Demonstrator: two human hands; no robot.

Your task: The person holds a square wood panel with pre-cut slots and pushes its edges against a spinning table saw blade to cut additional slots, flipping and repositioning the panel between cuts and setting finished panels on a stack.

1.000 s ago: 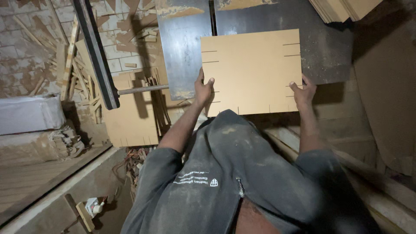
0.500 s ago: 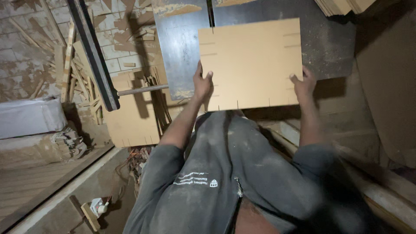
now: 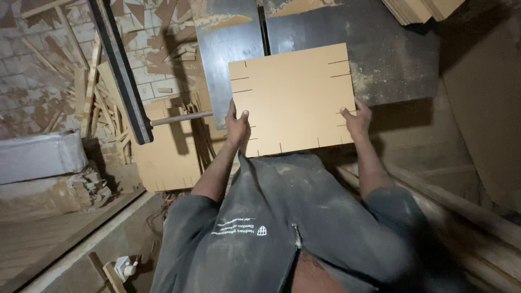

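A tan rectangular board (image 3: 293,97) with short slots cut into its edges lies flat on a dark metal saw table (image 3: 380,54). My left hand (image 3: 237,127) grips the board's near left corner, thumb on top. My right hand (image 3: 356,119) holds its near right corner. A narrow slot in the table (image 3: 262,19) runs away from the board's far edge. My grey dusty shirt (image 3: 287,222) fills the lower middle of the view.
A dark metal beam (image 3: 122,70) slants down at the left, with a round bar (image 3: 179,117) sticking out toward the table. More slotted tan boards (image 3: 163,157) lean below it. Wood offcuts (image 3: 103,103) litter the brick floor. Stacked boards (image 3: 418,8) sit at the top right.
The board has slid a little away from me and to the left across the table, both hands moving with it. The view has shifted slightly.
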